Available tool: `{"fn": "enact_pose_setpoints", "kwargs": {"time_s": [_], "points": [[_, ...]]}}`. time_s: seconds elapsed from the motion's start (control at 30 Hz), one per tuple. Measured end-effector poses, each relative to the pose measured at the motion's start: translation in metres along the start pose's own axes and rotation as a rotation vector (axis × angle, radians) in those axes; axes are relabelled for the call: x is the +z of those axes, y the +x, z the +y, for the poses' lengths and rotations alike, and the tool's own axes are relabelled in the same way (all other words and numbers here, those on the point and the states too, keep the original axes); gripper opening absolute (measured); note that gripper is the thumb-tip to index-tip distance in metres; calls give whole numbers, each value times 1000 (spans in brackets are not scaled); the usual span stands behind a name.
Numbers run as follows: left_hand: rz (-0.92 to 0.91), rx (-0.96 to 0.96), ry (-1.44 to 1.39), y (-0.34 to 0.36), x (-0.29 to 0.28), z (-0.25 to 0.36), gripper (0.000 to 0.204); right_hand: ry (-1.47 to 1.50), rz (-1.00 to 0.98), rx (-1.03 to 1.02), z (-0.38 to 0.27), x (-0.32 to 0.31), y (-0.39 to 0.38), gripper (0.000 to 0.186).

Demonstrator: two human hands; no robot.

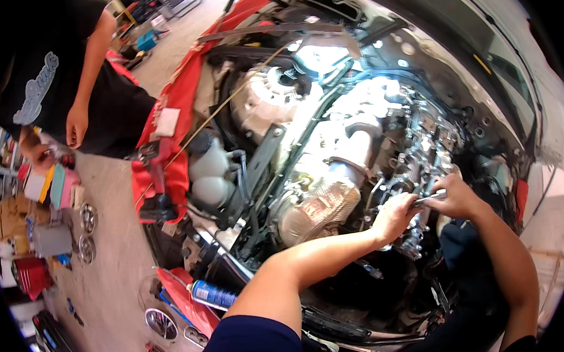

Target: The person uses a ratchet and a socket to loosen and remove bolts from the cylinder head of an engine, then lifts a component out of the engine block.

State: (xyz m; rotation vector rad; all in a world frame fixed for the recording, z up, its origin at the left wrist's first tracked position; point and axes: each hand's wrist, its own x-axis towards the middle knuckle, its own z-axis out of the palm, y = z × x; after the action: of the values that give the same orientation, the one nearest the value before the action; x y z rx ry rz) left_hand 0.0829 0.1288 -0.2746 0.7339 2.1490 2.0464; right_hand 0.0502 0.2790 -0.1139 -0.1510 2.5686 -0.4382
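Both my hands are over the exposed top of a car engine (414,147), whose metal shafts and fittings show. My right hand (456,196) has its fingers closed round a short silver bar-like metal tool (435,196); its exact kind is hard to make out. Just left of it, my left hand (396,218) is closed, with its thumb and fingers at the tool's left end. What lies inside the left hand's curled fingers is hidden. Below the hands runs the near end of the engine's shafts (413,242).
A crinkled heat shield (322,212) and a white plastic reservoir (210,173) sit left of the engine. A red fender cover (176,121) bears a power tool (156,176). A blue spray can (213,295) lies at the front edge. Another person (76,78) stands at left.
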Motion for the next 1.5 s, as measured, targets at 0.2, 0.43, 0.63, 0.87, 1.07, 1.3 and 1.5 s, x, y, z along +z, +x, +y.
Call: {"fn": "enact_pose_setpoints", "kwargs": {"time_s": [0.2,0.43,0.63,0.87,1.07,1.3,1.5], "points": [[-93,147,-17,33,-72,56,25,667,150,236,8,-19,-17,32],[-120,-82,-87,-32,-185,127,29,1032,-40,54,-58,3,-15,21],[122,-300,-893,-128,-221,141,32,1286,-479,180,-160,30,-10,19],[398,-156,-1395,-184,-242,143,35,1383,-770,-27,-224,71,18,12],[480,-50,-1243,-213,-251,153,41,1245,-733,-19,-254,97,25,28],[477,-42,-845,-229,-258,167,49,1450,-1127,-138,-262,108,44,21],[645,-203,-258,-226,-265,177,34,765,-592,-122,-218,125,50,27]]}}
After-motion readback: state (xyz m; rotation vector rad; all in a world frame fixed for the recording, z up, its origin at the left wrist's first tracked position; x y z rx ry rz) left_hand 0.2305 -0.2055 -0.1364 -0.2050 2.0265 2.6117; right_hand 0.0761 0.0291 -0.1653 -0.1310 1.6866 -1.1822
